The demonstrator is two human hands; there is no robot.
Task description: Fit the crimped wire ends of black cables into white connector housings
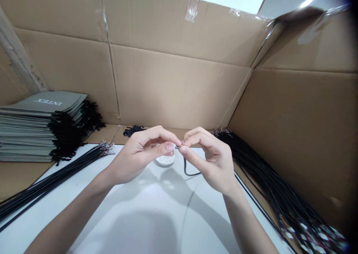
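Both my hands meet fingertip to fingertip above a white table (134, 209). My left hand (145, 151) pinches with thumb and forefinger; a thin piece shows at its fingers, too small to make out. Between thumb and forefinger, my right hand (211, 157) grips the thin wire end of a black cable (185, 166), which curves down and back under that hand. Below and behind the left fingertips lies a small round white dish (165, 161), partly covered by them.
Bundles of black cables with bare wire ends lie at the left (64, 172) and right (268, 179). Grey INTEX sheets (25, 135) with black strips are stacked at the far left. Small black pieces (133, 130) sit by the cardboard wall (179, 86).
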